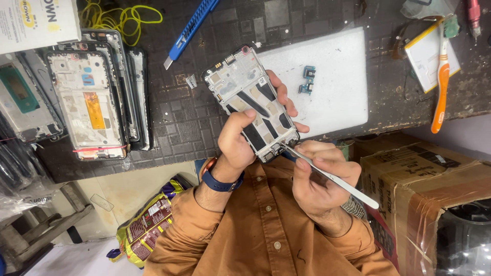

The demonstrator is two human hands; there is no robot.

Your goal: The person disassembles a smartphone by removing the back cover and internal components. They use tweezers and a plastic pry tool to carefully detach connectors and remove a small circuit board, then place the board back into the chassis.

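My left hand [235,145], with a blue watch on its wrist, grips an opened phone frame [245,89] that shows its inner plate, black strips and small parts. Its thumb lies across the lower part and its fingers wrap the right side. My right hand [319,176] pinches silver tweezers [332,179]. Their tip touches the bottom end of the phone frame, near the edge of the dark work table [184,117].
A white pad [337,87] behind the phone carries two small blue circuit boards [308,79]. Stacked phone frames [89,97] lie at left. A blue utility knife [192,28], an orange toothbrush [441,82], yellow wire [120,18], a cardboard box [419,179] and a snack bag [148,225] surround me.
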